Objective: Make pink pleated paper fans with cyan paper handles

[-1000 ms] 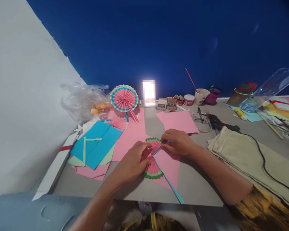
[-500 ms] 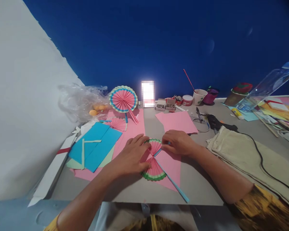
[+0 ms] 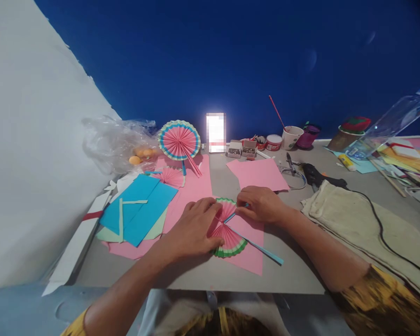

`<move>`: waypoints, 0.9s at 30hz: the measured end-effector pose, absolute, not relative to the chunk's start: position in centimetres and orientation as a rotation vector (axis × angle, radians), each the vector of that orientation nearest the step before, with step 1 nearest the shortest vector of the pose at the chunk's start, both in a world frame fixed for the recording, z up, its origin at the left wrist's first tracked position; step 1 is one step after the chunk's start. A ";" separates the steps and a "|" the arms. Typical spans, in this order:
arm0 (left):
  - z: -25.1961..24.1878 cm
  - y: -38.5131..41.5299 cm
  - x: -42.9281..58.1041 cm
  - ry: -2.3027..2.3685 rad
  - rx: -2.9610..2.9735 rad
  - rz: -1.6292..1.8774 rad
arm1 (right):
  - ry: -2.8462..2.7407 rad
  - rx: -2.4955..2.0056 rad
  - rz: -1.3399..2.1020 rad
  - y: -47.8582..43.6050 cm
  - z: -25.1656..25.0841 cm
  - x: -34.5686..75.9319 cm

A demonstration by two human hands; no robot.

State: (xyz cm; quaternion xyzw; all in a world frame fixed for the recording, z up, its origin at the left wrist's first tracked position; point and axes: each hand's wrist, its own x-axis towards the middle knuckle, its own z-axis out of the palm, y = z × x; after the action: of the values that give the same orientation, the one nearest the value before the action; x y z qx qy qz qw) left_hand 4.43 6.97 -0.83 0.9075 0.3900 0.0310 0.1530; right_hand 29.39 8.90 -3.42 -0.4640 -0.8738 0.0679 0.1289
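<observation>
While your left hand (image 3: pixel 197 227) spreads over the fan (image 3: pixel 228 240), your right hand (image 3: pixel 261 204) pinches the upper strip (image 3: pixel 230 217); the lower strip (image 3: pixel 266 252) slants toward the desk's (image 3: pixel 294 280) near-right corner.

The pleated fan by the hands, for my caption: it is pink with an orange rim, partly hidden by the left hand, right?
Not orange: in the head view, the pleated fan has a green rim. It is pink, partly hidden by the left hand.

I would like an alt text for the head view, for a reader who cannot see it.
A person's left hand lies over a green-edged pink pleated fan while the right hand holds a blue strip running from its centre. Behind it stands another, round fan.
</observation>
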 end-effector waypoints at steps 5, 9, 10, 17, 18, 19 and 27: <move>-0.9 6.8 4.2 1.194 2.613 0.079 | -2.561 -1.357 0.176 8.8 -3.3 29.3; -1.1 7.0 4.2 1.245 2.675 0.047 | -2.572 -1.363 0.159 8.8 -3.2 29.3; -1.1 7.0 4.3 1.253 2.686 0.048 | -2.574 -1.363 0.157 8.8 -3.2 29.3; -1.4 7.6 4.5 1.168 2.740 0.095 | -2.585 -1.381 0.147 8.7 -3.1 29.3; -1.5 7.7 4.6 1.157 2.745 0.123 | -2.584 -1.387 0.143 8.7 -3.1 29.2; -1.6 7.9 4.6 1.146 2.745 0.156 | -2.583 -1.393 0.140 8.7 -3.1 29.2; -1.1 8.4 5.0 1.019 2.730 0.175 | -2.589 -1.402 0.154 8.7 -2.9 29.2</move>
State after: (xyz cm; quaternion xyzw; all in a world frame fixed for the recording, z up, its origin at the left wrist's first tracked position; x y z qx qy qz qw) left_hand 5.01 8.43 -1.10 0.9294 0.3470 0.0596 0.1108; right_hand 29.18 8.66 -2.91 -0.4733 -0.8741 0.0518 0.0967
